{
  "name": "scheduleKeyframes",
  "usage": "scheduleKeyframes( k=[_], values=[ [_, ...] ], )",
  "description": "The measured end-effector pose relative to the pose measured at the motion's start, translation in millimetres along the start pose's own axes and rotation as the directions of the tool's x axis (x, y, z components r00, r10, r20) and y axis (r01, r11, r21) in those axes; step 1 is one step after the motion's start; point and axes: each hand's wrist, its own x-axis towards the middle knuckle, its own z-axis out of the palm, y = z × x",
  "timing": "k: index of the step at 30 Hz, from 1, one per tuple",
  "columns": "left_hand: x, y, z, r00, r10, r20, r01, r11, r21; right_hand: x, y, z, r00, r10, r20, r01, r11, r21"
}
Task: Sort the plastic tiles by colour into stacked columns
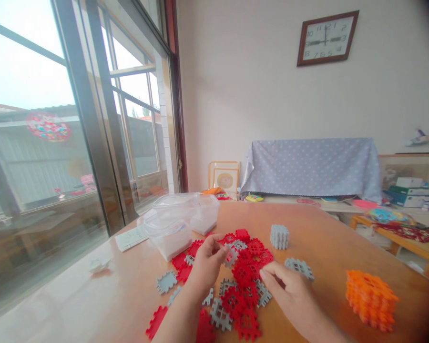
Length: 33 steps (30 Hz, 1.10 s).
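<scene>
We see that the heap of red and grey tiles [241, 274] lies on the table [318, 224] between our two hands, so it is to the right of the left fingers and to the left of the right fingers. Its long axis goes away from us, from the near part of the table toward the far side. Both hands are near to it: the left hand [209, 262] is at its farther part, and the right hand [284, 283] is just beside its right border. The left fingertips are the nearer ones to a grey tile [230, 256] in that farther part, though we cannot tell if they touch it. The thumb and fingers of the left hand are close together, but we cannot tell whether something thin is pinched there. The right fingers are bent toward the thumb with only a narrow gap, and whether they hold anything we also cannot tell.

The surface is brown, smooth and a little shiny, with pale light on the side of the window [139, 143]. Beyond the right hand are a flat grey piece [299, 268] and, farther, an upright grey stack [280, 237]; an orange stack [372, 300] is well apart to the right. Transparent boxes [173, 240] stand beyond the left hand, near a sheet of paper [131, 238]. At the back of the room, a dotted blue cloth [314, 166] hangs lower than the wall clock [327, 39]
</scene>
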Motion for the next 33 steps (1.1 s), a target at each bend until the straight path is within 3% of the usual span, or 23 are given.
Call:
scheduleKeyframes(
  k=[6, 15, 21, 33],
  values=[
    [-12, -5, 25, 0.984, -0.123, 0.128, 0.156, 0.946, -0.283, 2, 13, 9, 0.998, 0.009, -0.056, -0.009, 1.0, 0.017],
    [-26, -6, 46, 0.94, -0.237, 0.247, 0.333, 0.8, -0.5, 7, 37, 27, 0.982, -0.004, -0.191, -0.01, 0.998, -0.069],
    [-28, -4, 47, 0.93, -0.267, 0.253, 0.363, 0.774, -0.519, 6, 34, 26, 0.966, -0.051, -0.255, 0.029, 0.996, -0.089],
    [-32, 0, 50, 0.914, -0.233, 0.333, 0.365, 0.829, -0.423, 5, 32, 14, 0.98, -0.105, -0.171, 0.069, 0.977, -0.204]
  ],
)
